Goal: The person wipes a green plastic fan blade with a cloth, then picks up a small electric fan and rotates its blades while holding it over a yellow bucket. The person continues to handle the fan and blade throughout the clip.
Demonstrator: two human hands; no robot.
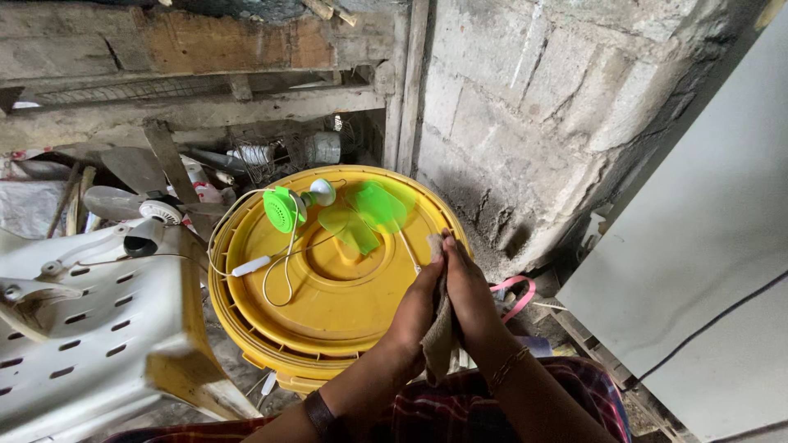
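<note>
Leftmost, a white plastic chair [74, 328]; beside it a yellow bucket lid [336, 303] serves as my tabletop, carrying a green fan motor [283, 209] and green blades [365, 213]. Over its right edge, my left hand [419, 308] and right hand [469, 295] press together, fingers clenched on a grey rag [441, 336], as if wiping.

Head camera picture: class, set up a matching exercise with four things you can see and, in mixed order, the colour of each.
Things:
1. bucket lid
2. fan blades
3. plastic chair
4. strap by the wall

Colours:
A. pink
B. white
C. yellow
D. bright green

Pairs: 1-C, 2-D, 3-B, 4-A

The left hand and right hand press a brownish cloth between them at the lid's edge.
</note>
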